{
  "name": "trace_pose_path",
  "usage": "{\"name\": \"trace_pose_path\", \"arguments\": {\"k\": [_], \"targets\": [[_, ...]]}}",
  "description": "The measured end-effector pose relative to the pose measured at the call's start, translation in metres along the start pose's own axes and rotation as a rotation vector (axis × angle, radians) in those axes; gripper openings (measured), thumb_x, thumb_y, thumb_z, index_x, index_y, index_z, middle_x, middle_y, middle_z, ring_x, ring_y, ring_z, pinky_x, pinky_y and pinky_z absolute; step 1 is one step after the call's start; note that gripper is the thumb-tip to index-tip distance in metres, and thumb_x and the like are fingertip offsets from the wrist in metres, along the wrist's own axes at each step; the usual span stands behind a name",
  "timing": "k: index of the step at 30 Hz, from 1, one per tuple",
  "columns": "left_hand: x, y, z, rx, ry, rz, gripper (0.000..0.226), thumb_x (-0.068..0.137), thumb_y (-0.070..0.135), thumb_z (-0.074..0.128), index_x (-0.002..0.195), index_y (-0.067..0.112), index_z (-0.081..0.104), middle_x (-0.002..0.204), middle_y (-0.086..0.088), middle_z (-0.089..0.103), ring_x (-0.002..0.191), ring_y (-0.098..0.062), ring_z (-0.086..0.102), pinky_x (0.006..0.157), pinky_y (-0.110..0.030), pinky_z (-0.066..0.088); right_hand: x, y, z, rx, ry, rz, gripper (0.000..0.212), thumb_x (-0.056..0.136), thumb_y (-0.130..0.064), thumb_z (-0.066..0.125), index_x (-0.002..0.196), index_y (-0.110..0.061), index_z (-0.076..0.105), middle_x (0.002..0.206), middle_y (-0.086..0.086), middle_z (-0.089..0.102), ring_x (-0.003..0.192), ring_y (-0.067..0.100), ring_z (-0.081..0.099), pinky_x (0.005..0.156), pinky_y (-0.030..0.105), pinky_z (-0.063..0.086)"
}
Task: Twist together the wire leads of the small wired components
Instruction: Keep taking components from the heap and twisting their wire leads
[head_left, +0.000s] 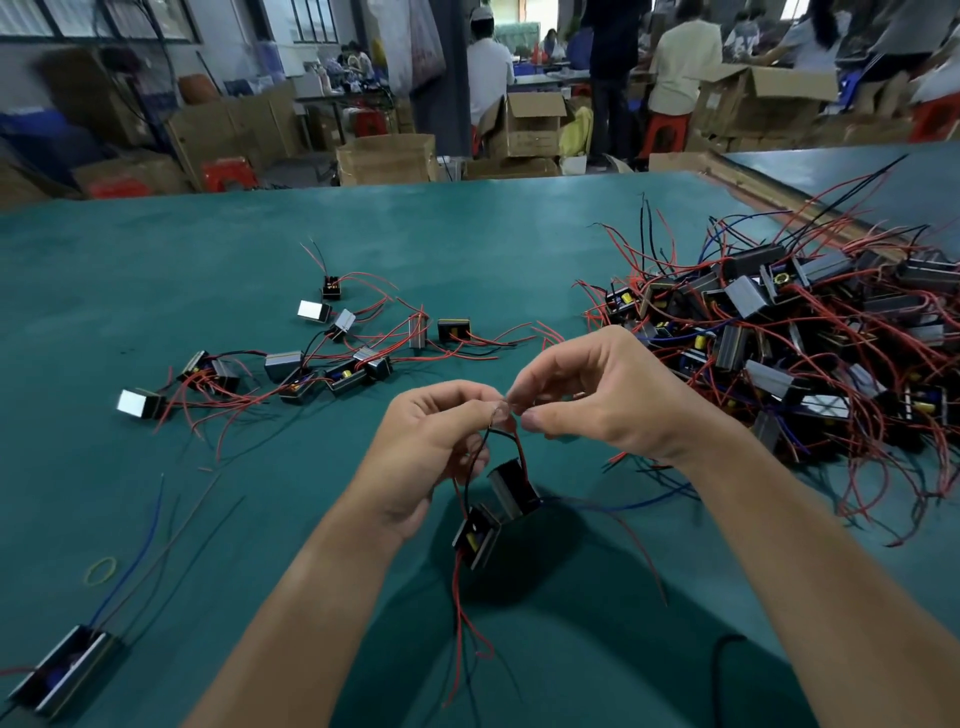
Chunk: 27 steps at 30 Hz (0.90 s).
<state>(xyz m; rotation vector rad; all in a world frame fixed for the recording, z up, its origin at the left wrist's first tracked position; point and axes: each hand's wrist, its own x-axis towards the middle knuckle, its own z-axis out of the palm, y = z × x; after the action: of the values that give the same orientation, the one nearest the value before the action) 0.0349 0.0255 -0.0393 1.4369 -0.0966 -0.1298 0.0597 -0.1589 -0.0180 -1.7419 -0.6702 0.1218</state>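
Two small black box-shaped components hang in the air between my hands over the green table (467, 234): one with a silver side (511, 491) and a lower one with a yellow part (475, 535). Their red and black leads (500, 415) rise to my fingertips. My left hand (431, 441) pinches the leads from the left, and my right hand (597, 395) pinches their bare ends from the right. More red leads (460, 623) dangle below the lower component.
A large tangled pile of components with red, black and blue wires (779, 332) covers the table's right side. A chain of joined components (311, 364) lies at the left. One longer component (62, 670) and a yellow rubber band (101, 570) lie near left. People and cardboard boxes stand behind.
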Motion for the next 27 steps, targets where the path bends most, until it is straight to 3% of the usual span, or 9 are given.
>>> {"name": "trace_pose_path", "arguments": {"k": [6, 12, 17, 23, 27], "targets": [[0.0, 0.002, -0.003, -0.016, -0.1, -0.096, 0.001, 0.068, 0.012, 0.072, 0.068, 0.013, 0.072, 0.066, -0.006, 0.063, 0.044, -0.01, 0.034, 0.039, -0.014, 0.033, 0.001, 0.002, -0.001, -0.041, 0.006, 0.007, 0.015, 0.075, -0.005, 0.08, 0.075, -0.02, 0.078, 0.067, 0.004, 0.073, 0.055, 0.007, 0.058, 0.053, 0.019, 0.048], [-0.001, 0.001, -0.004, 0.021, -0.081, -0.09, 0.007, 0.07, 0.01, 0.076, 0.067, 0.015, 0.072, 0.074, -0.016, 0.056, 0.043, -0.01, 0.034, 0.04, -0.015, 0.032, 0.003, 0.004, 0.0, -0.071, 0.025, 0.045, 0.008, 0.081, -0.006, 0.077, 0.074, -0.009, 0.074, 0.066, 0.016, 0.069, 0.054, 0.011, 0.058, 0.053, 0.022, 0.049], [-0.002, 0.002, -0.001, 0.078, -0.077, 0.008, 0.018, 0.08, 0.004, 0.07, 0.067, 0.016, 0.073, 0.066, -0.007, 0.06, 0.042, -0.008, 0.037, 0.041, -0.016, 0.028, 0.004, 0.001, 0.003, -0.097, 0.038, 0.133, 0.016, 0.088, -0.005, 0.069, 0.072, -0.005, 0.069, 0.06, 0.001, 0.066, 0.052, 0.011, 0.058, 0.054, 0.022, 0.05], [-0.003, -0.001, 0.009, 0.197, -0.028, 0.121, 0.027, 0.083, -0.001, 0.071, 0.063, 0.018, 0.072, 0.063, -0.012, 0.056, 0.044, -0.009, 0.035, 0.041, -0.016, 0.028, 0.009, 0.001, 0.005, -0.059, 0.083, 0.364, 0.031, 0.088, -0.008, 0.066, 0.058, -0.01, 0.063, 0.05, 0.001, 0.058, 0.049, 0.015, 0.052, 0.054, 0.027, 0.052], [-0.003, 0.0, 0.006, 0.134, -0.032, 0.043, 0.025, 0.083, 0.001, 0.068, 0.065, 0.017, 0.072, 0.069, -0.015, 0.056, 0.043, -0.009, 0.036, 0.042, -0.016, 0.027, 0.007, 0.001, 0.007, -0.068, 0.121, 0.226, 0.023, 0.09, -0.007, 0.066, 0.067, -0.008, 0.066, 0.055, -0.001, 0.062, 0.048, 0.012, 0.054, 0.05, 0.021, 0.048]]}}
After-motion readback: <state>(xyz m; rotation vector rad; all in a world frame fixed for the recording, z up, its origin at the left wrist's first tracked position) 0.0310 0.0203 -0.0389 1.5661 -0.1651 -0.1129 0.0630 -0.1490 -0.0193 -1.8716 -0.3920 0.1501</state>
